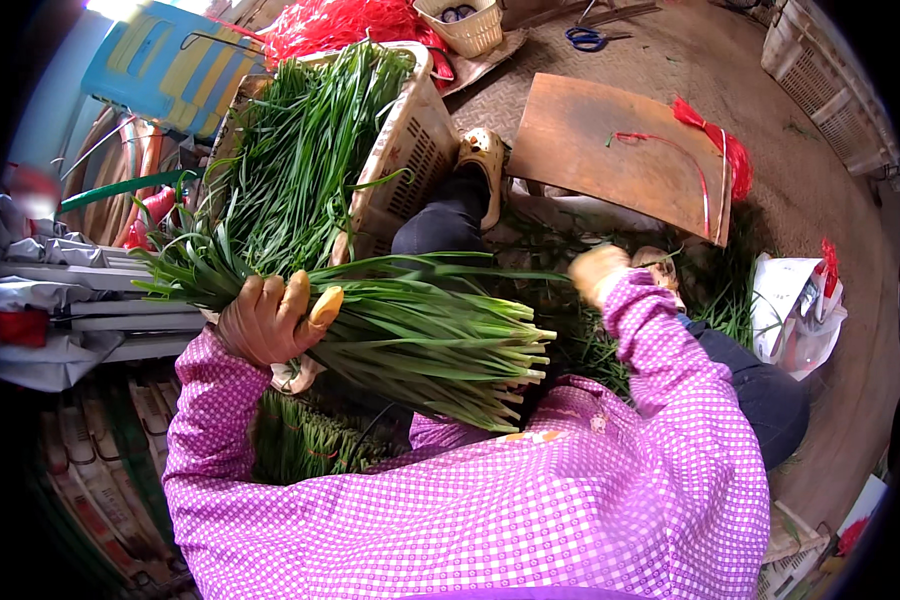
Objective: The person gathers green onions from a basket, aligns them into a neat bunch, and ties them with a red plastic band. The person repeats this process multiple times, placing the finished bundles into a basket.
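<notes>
My left hand (274,319) grips a thick bunch of garlic chives (427,330) by its leafy part, with yellowish covers on some fingers. The pale cut stem ends fan out to the right, over my lap. From the bunch, one long leaf (510,275) stretches across to my right hand (598,274). That hand is blurred by motion, and its fingers look closed on the leaf's end. Beyond the bunch, a plastic crate (412,161) holds a heap of loose chives (307,150).
A wooden board (600,150) bears red plastic ties (735,161). Loose leaves (592,352) litter the floor between my legs. Tied bundles (315,442) lie at my left side. A white plastic bag (787,307) stands right. Blue-handled scissors (586,39) and a small basket (469,30) lie farther off.
</notes>
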